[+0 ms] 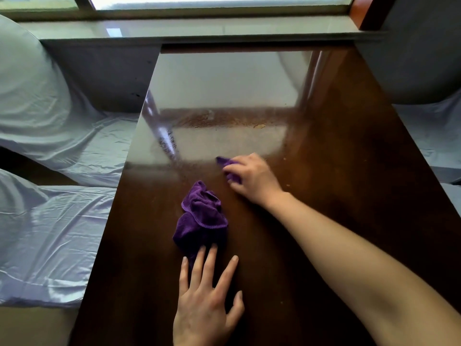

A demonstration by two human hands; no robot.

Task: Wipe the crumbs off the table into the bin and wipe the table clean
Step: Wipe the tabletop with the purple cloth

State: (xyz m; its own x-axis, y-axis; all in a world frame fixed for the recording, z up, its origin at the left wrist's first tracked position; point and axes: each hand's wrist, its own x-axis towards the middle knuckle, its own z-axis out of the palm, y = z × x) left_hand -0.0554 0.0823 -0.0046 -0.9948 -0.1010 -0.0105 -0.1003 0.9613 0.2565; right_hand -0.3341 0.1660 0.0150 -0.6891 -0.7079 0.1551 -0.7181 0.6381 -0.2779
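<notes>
A glossy dark brown table (pixel 336 151) fills the middle of the head view. A crumpled purple cloth (pixel 199 216) lies on it near the centre. My left hand (pixel 207 295) lies flat with straight fingers, its fingertips touching the cloth's near end. Farther back, my right hand (pixel 252 178) curls over a second piece of purple cloth (pixel 228 166) and holds it against the tabletop. Pale crumbs (pixel 259 126) lie beyond the right hand, and a few specks (pixel 287 185) lie to its right. No bin is in view.
A bed with light blue sheets (pixel 55 221) runs along the table's left edge, with a pillow (pixel 25 78) at the far left. A window sill (pixel 199 31) sits behind the table. More blue bedding (pixel 429 131) is on the right.
</notes>
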